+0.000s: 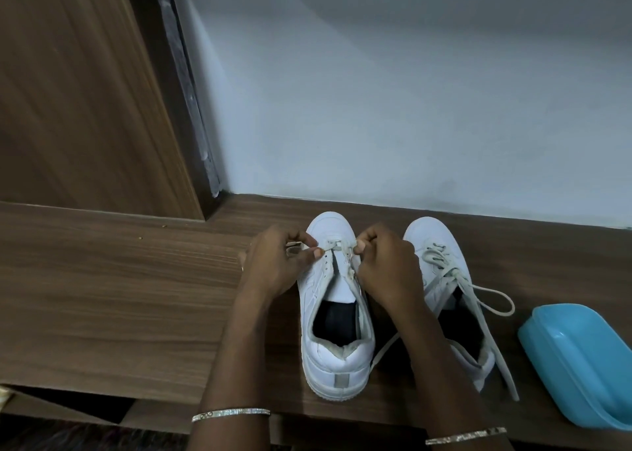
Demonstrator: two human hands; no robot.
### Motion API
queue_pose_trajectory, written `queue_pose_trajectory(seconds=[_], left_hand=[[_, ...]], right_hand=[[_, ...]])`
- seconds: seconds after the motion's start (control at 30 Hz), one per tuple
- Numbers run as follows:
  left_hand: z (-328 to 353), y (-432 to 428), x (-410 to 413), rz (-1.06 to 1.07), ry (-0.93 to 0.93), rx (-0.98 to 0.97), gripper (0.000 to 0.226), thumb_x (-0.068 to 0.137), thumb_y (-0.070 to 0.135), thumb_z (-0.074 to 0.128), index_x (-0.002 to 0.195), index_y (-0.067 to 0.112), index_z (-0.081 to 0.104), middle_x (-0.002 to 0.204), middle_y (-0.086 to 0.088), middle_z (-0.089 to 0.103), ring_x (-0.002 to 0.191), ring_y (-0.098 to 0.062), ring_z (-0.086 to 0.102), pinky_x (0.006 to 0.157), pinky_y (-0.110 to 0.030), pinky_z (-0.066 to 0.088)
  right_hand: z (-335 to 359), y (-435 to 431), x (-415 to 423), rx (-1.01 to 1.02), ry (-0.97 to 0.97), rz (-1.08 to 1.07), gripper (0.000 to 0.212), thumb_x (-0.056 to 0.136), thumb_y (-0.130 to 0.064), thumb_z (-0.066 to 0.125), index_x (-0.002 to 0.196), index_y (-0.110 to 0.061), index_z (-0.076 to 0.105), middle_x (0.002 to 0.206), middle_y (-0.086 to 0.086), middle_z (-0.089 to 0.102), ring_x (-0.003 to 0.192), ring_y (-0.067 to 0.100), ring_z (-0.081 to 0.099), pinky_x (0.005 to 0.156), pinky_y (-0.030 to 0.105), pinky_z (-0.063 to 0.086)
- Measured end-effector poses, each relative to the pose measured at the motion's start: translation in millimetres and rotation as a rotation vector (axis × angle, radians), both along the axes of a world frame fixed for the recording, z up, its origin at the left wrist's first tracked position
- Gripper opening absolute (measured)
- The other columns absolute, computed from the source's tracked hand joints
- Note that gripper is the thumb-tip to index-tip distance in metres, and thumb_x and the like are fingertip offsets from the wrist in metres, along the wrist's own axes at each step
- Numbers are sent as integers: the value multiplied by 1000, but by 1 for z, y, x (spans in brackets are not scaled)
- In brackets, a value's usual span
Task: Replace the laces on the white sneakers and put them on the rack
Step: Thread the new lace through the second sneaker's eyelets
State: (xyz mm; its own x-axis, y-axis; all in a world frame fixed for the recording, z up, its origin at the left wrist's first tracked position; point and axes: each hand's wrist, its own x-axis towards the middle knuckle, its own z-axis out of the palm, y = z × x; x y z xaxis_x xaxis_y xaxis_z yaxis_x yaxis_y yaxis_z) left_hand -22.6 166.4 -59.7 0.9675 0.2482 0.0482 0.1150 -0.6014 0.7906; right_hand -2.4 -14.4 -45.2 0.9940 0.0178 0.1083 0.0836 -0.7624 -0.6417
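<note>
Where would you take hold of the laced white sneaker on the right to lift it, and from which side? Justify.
Grip the laced white sneaker at its heel collar, coming from the near side: the heel points toward the person and the opening faces up, so fingers could hook inside, thumb behind. That probably avoids the loose lace loops.

No legible text or markings.
</note>
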Motion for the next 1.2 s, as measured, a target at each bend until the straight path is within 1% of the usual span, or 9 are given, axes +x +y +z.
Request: queue_pose_trajectory(seconds=[0.07,0.17,0.33,0.57,0.7,0.83,0.93,1.03,1.2], left_hand=[[4,-3,0,21,-28,86,8,79,50,66,74,44,66,77,25,65,90,-6,65,95,-56,47],[4,-7,2,34,-49,96,23,96,35,60,73,34,56,79,28,58,98,-14,62,99,-53,42],[0,-11,6,47,-132,-31,14,103,21,50,90,22,55,80,16,69,85,-11,67,86,-47,51],[-11,2,9,125,-161,-101,15,97,24,57,83,27,60,86,14,70,86,-20,69,82,-50,56],[-15,8,8,-4,-35,-80,19,87,50,50,83,40,66,86,21,71,91,-16,69,88,-53,54],[-10,9,5,-85,48,-4,21,84,42,46,88,41,66,91,23,70,96,-18,66,95,-54,49],[-10,13,3,-79,80,8,25,84,20,51,86,41,65,95,15,71,95,-18,66,91,-47,52],[-12,16,0,-126,131,-19,27,71,35,56,85,57,61,94,16,70,90,-14,67,93,-51,52],[-12,20,1,-75,93,57,3,77,48,64,74,48,65,63,26,63,72,-15,61,88,-55,51]], right_hand=[[1,-3,3,131,3,-10,18,97,-11,48,87,-24,55,91,-8,73,90,17,65,80,38,50],[6,-10,5,347,-14,-52,18,101,-11,49,89,-22,57,82,-13,75,62,-4,56,70,29,43],[15,-19,4,621,16,-151,14,104,-17,49,94,-23,57,84,-10,77,41,1,44,56,24,38],[17,-24,9,817,10,-208,12,105,-18,48,97,-19,57,88,-8,79,44,6,41,53,26,30],[19,-27,10,925,0,-235,15,104,-17,50,96,-20,63,62,-10,64,55,7,48,61,30,40],[19,-22,5,727,-34,-154,16,98,-33,63,90,-20,67,55,-15,55,45,1,52,47,20,46],[10,-20,8,447,-20,-73,20,86,-47,74,85,-28,71,68,-12,67,63,10,64,67,32,57],[6,-17,6,169,54,33,20,84,-47,76,94,-30,75,79,-9,70,79,15,67,75,31,53],[2,-13,5,-22,35,59,12,91,-36,71,92,-26,77,93,-4,74,96,18,66,78,30,48]])
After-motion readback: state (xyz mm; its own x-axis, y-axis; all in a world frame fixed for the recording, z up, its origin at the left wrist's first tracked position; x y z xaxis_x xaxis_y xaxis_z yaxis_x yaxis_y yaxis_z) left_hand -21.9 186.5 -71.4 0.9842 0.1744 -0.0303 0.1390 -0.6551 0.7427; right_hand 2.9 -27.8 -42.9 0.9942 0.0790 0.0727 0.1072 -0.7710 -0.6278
